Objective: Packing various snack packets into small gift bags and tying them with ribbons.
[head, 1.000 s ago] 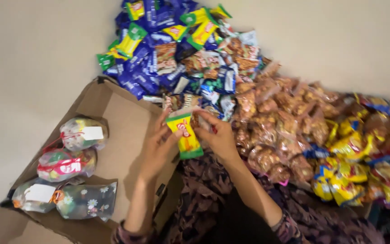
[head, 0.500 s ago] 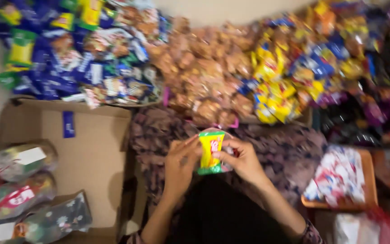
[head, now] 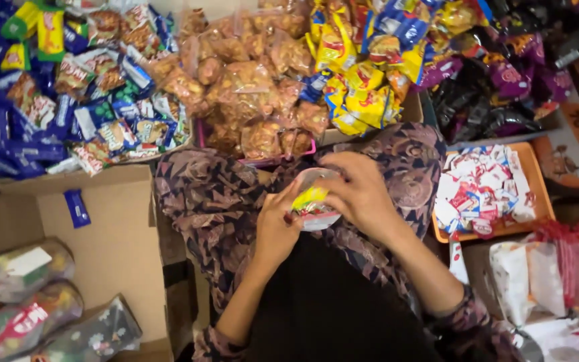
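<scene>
My left hand (head: 277,226) and my right hand (head: 360,196) meet over my lap, which is covered by patterned fabric. Together they hold a small clear plastic bag (head: 316,201) with a yellow-green snack packet (head: 308,198) pushed into it. The right hand grips the bag's top and side. The left hand's fingers press at the packet from the left.
An open cardboard box (head: 112,234) at the left holds filled clear bags (head: 25,268) and a blue packet (head: 76,208). Piles of blue packets (head: 48,100), brown snack bags (head: 249,87), yellow packets (head: 363,74) and dark packets (head: 497,74) lie ahead. An orange tray (head: 537,181) of red-white sachets sits at the right.
The view swung right and down from the box to my lap. The yellow-green packet, held bare between both hands before, now sits inside a clear plastic bag.
</scene>
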